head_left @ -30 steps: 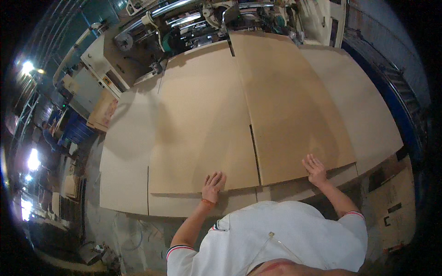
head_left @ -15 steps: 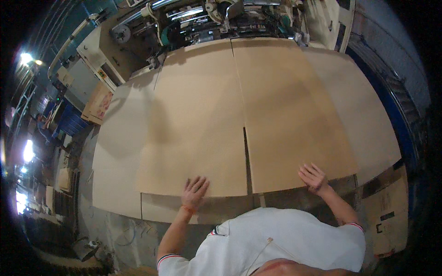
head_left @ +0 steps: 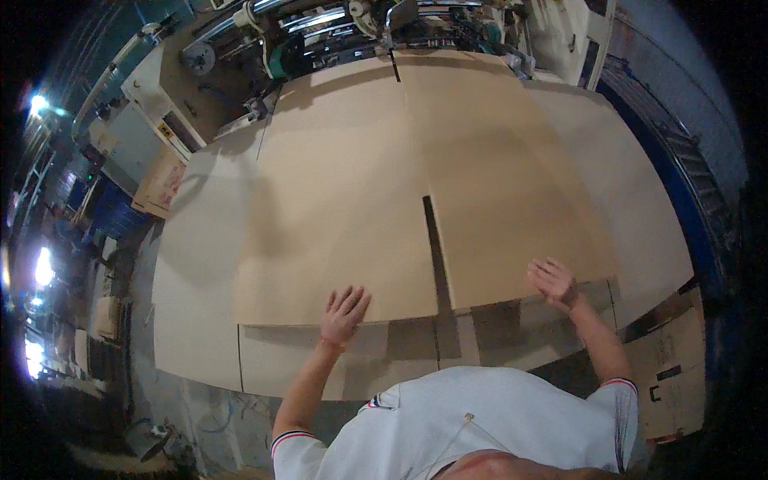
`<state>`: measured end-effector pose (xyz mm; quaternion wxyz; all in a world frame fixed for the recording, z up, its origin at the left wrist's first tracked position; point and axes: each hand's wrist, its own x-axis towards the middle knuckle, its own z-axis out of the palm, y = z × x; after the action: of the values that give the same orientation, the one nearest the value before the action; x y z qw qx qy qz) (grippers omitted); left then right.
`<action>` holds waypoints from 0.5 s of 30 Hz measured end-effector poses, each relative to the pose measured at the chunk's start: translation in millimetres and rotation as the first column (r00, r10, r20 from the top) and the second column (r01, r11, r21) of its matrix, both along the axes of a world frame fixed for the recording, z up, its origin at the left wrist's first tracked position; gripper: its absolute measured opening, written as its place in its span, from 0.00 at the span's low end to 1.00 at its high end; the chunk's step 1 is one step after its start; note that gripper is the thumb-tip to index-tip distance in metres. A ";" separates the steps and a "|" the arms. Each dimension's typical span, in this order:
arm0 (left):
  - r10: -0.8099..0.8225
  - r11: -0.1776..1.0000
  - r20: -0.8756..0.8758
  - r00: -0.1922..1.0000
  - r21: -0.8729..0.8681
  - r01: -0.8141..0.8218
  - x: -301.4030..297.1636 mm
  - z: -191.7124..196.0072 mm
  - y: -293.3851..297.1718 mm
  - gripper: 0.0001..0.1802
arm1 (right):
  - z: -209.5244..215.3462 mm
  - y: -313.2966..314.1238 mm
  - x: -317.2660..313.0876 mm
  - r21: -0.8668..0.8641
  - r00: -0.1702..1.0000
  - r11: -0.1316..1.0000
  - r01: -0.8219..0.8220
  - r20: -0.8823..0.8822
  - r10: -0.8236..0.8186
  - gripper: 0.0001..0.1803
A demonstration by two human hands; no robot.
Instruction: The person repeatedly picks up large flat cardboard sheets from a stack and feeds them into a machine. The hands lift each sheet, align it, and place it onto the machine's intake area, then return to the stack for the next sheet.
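A wide tan cardboard sheet (head_left: 336,208) with a crease down its middle and a dark slot at its near edge reaches from me to the machine. My left hand (head_left: 344,315) lies on the sheet's near edge with fingers spread, left of the slot. To the right of the slot, my right hand (head_left: 554,284) rests by the same edge, fingers stretched out. Neither hand grips anything. Under this sheet lies a larger, paler cardboard sheet (head_left: 196,264), showing at both sides and along the front.
A machine with metal rollers (head_left: 328,24) stands at the far side, where the upper sheet's far edge reaches it. A blue rail (head_left: 672,172) runs along the right. At lower right stands a cardboard box (head_left: 668,376); another printed box (head_left: 160,184) is at left.
The upper cardboard sheet has slid away from me toward the rollers, baring more of the sheet beneath. Both hands have moved forward with it, and its slot looks wider.
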<state>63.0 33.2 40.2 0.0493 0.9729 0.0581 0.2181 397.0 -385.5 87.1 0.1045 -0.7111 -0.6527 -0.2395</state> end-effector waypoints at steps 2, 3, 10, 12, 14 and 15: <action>0.004 0.999 0.000 1.000 0.043 -0.004 24.2 1.4 0.7 0.28 | -9.9 -4.1 24.1 -0.087 0.997 0.994 0.069 0.044 -0.065 0.18; 0.017 0.998 -0.003 1.000 0.068 -0.016 33.4 -1.2 3.5 0.28 | -16.3 1.5 33.0 -0.098 0.997 0.993 0.066 0.044 -0.062 0.18; 0.027 0.996 0.004 1.000 0.089 -0.028 81.3 24.4 62.1 0.27 | -37.1 50.4 68.0 0.033 0.988 0.988 0.149 0.045 -0.151 0.19; 0.039 0.994 0.000 0.999 0.102 -0.039 98.0 33.6 67.6 0.26 | -37.1 58.2 86.3 0.079 0.963 0.961 0.264 0.040 -0.268 0.18; 0.053 0.994 -0.004 0.999 0.094 -0.052 114.3 43.8 66.6 0.26 | -30.1 60.9 97.0 0.097 0.893 0.889 0.448 -0.008 -0.450 0.18; 0.061 0.995 0.004 0.998 0.083 -0.061 127.9 54.3 64.9 0.25 | -22.9 66.9 103.9 0.186 0.834 0.816 0.547 -0.042 -0.550 0.18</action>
<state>190.9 98.1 94.5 0.0023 0.9718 0.0789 0.2223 500.9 -318.6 64.2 0.0942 -0.8538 -0.3952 -0.3255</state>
